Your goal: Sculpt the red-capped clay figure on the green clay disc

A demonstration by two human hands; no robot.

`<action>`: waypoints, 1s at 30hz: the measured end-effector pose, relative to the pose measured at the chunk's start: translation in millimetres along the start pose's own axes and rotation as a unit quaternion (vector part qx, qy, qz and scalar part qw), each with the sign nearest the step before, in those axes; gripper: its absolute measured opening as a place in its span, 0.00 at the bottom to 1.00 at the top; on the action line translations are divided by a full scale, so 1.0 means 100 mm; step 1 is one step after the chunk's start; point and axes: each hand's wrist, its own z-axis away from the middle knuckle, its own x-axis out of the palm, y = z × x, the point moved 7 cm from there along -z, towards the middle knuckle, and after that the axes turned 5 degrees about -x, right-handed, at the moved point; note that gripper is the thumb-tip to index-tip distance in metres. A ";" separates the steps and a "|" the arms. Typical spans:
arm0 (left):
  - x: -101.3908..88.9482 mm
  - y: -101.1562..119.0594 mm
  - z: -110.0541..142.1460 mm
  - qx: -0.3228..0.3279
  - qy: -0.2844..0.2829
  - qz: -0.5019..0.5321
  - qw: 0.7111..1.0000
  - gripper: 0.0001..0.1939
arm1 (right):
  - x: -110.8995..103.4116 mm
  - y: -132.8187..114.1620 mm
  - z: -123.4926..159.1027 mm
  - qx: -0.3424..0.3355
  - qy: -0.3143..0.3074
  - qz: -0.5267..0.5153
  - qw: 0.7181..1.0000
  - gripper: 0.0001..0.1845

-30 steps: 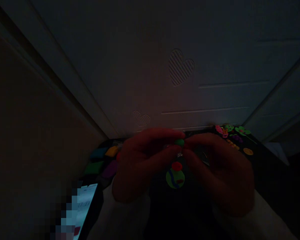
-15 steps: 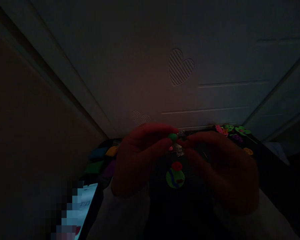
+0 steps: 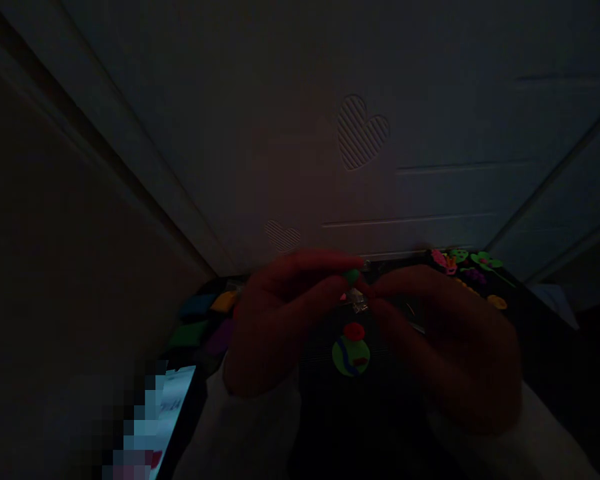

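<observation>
Our left hand (image 3: 275,327) keeps a narrow pinch, the index finger above and the thumb below, around a small green piece (image 3: 351,276) that sits between the fingertips, lifted above the dark table (image 3: 530,333). Our right hand (image 3: 455,353) is curled, its thumb and index finger brought close together just to the right of that piece; in this dim light we cannot tell whether those fingertips touch it or grip anything of their own. Below our fingertips we see a crinkled clear wrapper (image 3: 359,300), and nearer to us, between our wrists, lies a light green disc (image 3: 350,355) bearing a blue strip (image 3: 345,357) and a dark red patch (image 3: 361,362), with a red round piece (image 3: 354,331) at its upper edge. Beyond our left hand are blue (image 3: 197,307), orange (image 3: 224,301), green (image 3: 187,335) and purple blocks (image 3: 219,337), and nearer to us a lit phone screen (image 3: 175,407), partly pixelated. To the right, past our right hand, lie a green flower (image 3: 486,260), a purple cluster (image 3: 474,275) and a yellow round piece (image 3: 497,302).
</observation>
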 end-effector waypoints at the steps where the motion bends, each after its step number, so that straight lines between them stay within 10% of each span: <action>1: 0.00 0.00 0.00 0.001 -0.002 -0.003 1.000 0.09 | 0.00 0.00 0.00 -0.002 -0.004 0.004 1.000 0.08; 20: -0.10 -0.06 0.02 -0.005 0.058 -0.064 0.996 0.14 | -0.06 0.23 0.07 0.024 0.004 -0.010 1.000 0.07; 30: -0.64 -1.35 0.42 -0.178 0.051 -0.235 0.954 0.20 | 0.52 1.06 0.94 0.100 -0.178 -0.005 0.979 0.08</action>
